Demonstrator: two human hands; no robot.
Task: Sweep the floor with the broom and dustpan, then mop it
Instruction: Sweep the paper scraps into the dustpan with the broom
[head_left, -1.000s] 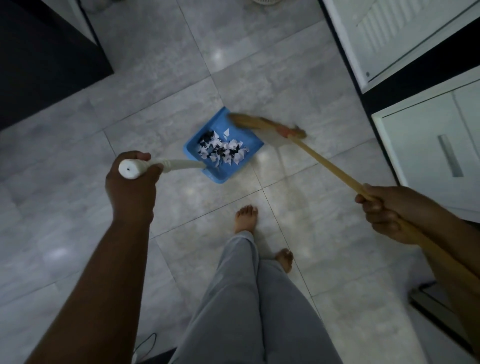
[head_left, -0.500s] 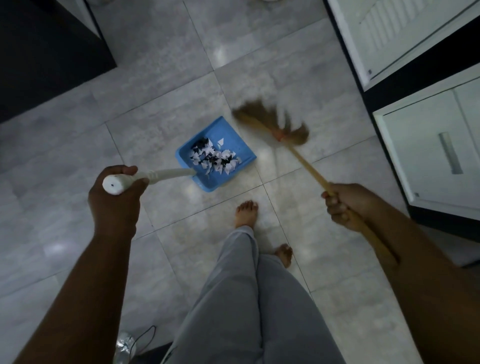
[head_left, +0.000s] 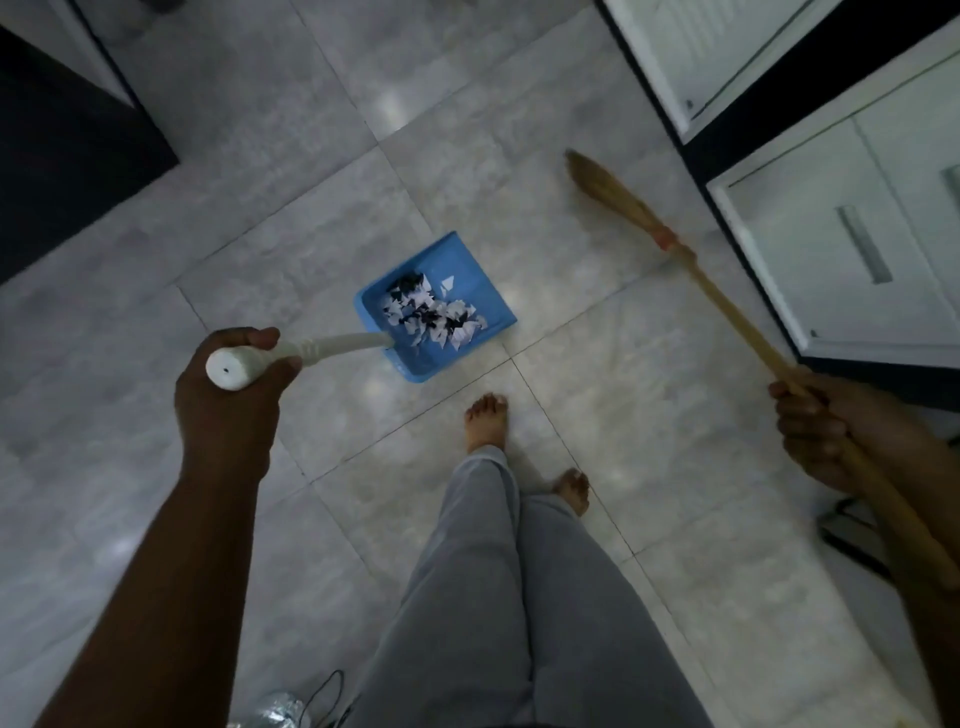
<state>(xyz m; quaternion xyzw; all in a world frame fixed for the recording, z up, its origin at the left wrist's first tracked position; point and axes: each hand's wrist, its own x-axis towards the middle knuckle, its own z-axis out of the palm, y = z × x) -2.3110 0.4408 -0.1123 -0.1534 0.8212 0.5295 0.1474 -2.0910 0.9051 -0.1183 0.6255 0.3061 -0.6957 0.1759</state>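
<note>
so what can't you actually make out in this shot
- Head view: the broom handle's upper end, cut off by the right edge past the right hand.
- The shiny object by the cable, cropped by the bottom edge; unidentifiable.
- Dustpan floor under the paper scraps.
- The dark object behind the right forearm.
- Any fine dust on the tiles: too dim.
</note>
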